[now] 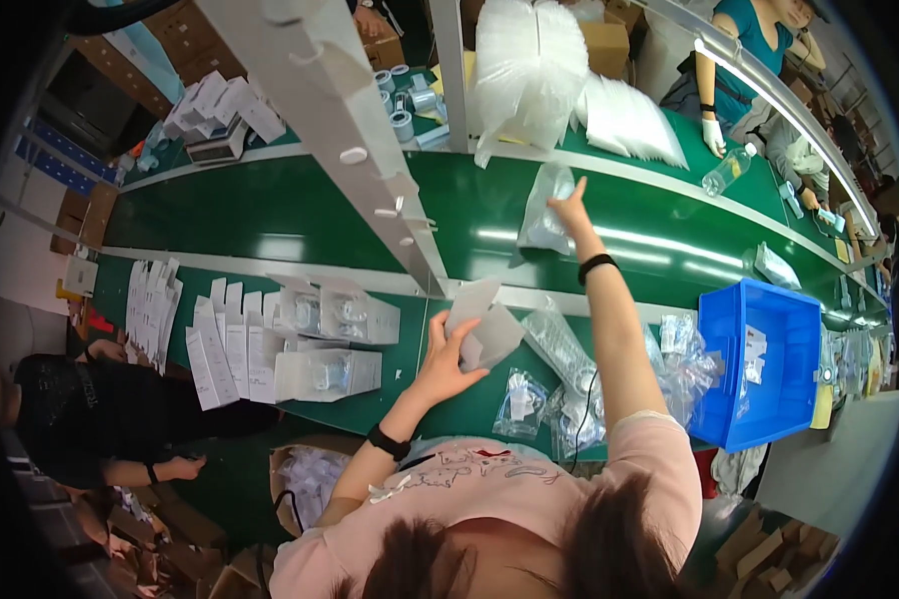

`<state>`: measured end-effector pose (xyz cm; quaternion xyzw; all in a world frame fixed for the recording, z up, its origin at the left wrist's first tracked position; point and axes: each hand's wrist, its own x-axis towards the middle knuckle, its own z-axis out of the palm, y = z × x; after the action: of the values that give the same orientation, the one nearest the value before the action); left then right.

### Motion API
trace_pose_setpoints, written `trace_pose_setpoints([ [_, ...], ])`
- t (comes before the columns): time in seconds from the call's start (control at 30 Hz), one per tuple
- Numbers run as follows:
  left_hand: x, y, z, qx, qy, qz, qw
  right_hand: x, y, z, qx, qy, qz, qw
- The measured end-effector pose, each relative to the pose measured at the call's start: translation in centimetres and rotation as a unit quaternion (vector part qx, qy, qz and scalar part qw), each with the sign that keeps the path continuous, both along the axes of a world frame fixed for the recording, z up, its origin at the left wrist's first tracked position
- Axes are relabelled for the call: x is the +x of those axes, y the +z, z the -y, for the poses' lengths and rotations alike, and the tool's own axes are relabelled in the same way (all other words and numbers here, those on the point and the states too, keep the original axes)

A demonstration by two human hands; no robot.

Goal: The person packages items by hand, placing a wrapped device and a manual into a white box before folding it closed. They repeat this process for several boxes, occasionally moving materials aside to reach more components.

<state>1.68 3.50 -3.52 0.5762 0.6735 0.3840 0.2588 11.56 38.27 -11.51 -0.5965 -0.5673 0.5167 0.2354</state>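
Observation:
My left hand is closed round a small white carton, which is tilted with its flap up, above the near green bench. My right arm reaches forward over the green belt. There my right hand grips the upper right side of a clear plastic bag; what is inside the bag is hard to make out. Just right of the carton lies a clear bubble-wrap bag. Nearer me is a small bag of parts.
Open white cartons holding bagged items stand at left, beside several upright cartons. At right is a blue bin. A slanting metal post crosses the view. Beyond the belt lie stacked clear pouches and a bottle. Co-workers stand nearby.

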Motion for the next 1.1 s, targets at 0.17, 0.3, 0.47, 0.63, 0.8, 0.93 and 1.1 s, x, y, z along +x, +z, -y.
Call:
trace_pose_setpoints([
  [0.17, 0.0, -1.6, -0.3, 0.075, 0.067, -0.014, 0.995, 5.0, 11.1, 8.1, -0.039, 0.005, -0.540, 0.841],
  [0.3, 0.4, -3.6, 0.1, 0.143, 0.084, 0.030, 0.986, 5.1, 16.1, 19.6, 0.039, -0.103, -0.552, 0.827],
  [0.47, 1.3, -4.3, 1.4, 0.164, 0.106, 0.015, 0.981, 0.8, 11.2, 26.9, 0.282, -0.190, -0.363, 0.868],
  [0.63, 0.6, -3.4, 1.9, 0.219, 0.127, 0.086, 0.964, 1.7, 10.8, 28.9, 0.514, 0.077, -0.171, 0.837],
  [0.8, -0.6, -5.1, 4.8, 0.232, 0.035, 0.054, 0.971, 5.5, 10.2, 32.1, 0.517, 0.212, -0.029, 0.829],
  [0.93, -1.3, -4.0, 6.6, 0.204, 0.059, 0.031, 0.977, 9.6, 2.6, 34.4, 0.388, 0.160, 0.160, 0.894],
  [1.1, -2.4, 0.3, 7.8, 0.146, 0.062, -0.035, 0.987, 11.6, -0.6, 35.6, 0.301, 0.238, 0.284, 0.879],
])
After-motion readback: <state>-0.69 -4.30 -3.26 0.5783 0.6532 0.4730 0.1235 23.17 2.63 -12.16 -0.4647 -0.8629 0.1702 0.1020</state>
